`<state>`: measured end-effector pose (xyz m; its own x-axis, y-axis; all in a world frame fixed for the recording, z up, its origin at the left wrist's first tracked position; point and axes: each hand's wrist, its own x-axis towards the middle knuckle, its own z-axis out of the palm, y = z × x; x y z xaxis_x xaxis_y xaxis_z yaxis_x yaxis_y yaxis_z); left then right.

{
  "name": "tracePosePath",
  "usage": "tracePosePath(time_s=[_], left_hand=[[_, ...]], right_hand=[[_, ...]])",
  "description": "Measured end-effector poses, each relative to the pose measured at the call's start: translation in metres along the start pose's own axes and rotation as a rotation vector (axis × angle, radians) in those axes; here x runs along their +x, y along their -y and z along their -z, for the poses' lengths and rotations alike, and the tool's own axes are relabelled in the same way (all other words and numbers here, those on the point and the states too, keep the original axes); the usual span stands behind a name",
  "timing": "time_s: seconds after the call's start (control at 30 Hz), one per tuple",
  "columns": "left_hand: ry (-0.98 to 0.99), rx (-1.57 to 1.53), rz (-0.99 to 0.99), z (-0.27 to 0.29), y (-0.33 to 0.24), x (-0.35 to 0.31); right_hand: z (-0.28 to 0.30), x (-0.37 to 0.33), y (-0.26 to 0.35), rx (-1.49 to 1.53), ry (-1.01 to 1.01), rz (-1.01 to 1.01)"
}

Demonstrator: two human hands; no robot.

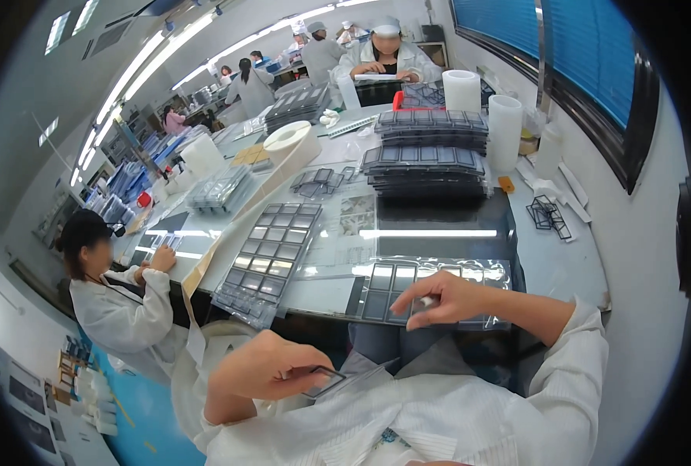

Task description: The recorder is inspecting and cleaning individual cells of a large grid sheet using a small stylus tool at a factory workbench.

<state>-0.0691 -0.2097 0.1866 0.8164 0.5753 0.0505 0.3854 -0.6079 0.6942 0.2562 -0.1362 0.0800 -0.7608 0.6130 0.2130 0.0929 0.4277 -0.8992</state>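
From where I watch, the far side of the table is crowded. A tall stack of dark trays (427,159) stands there, with two white rolls (462,91) beside it toward the right. Loose dark frames (549,216) lie in a tangle near the table's right edge, and a wide cream roll (289,138) sits farther off to the left. A co-worker (124,299) in white sits at the left side, and another person (386,60) works at the far end.

Close in, a long compartmented tray (271,252) slants across the left, and a clear-edged tray (382,281) lies at the near right. My right hand (438,301) is over that one, blocking part of its cells from me; its fingers are bent around something small and pale, but I can't tell whether they grip it.

My left hand (264,371) pinches a small dark frame (331,374) at the near side, in front of the white shirt. It's thin-rimmed, roughly rectangular and tilted, its left end hidden by my fingers.
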Motion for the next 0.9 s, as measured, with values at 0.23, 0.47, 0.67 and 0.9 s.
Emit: tracePosePath(time_s=[0.23, 0.47, 0.67, 0.9], left_hand=[[-0.547, -0.257, -0.020, 0.015, -0.004, -0.005], [-0.882, -0.287, 0.096, 0.017, 0.019, -0.006], [-0.907, -0.285, 0.191, 0.030, 0.066, 0.010], [-0.848, -0.470, 0.240, 0.021, 0.140, 0.067]], right_hand=[[-0.023, 0.005, -0.008, 0.200, 0.196, 0.017], [-0.003, 0.001, 0.010, 0.163, 0.209, -0.068], [0.035, -0.002, 0.014, -0.064, -0.016, -0.182], [0.068, -0.011, -0.008, 0.071, -0.351, -0.142]])
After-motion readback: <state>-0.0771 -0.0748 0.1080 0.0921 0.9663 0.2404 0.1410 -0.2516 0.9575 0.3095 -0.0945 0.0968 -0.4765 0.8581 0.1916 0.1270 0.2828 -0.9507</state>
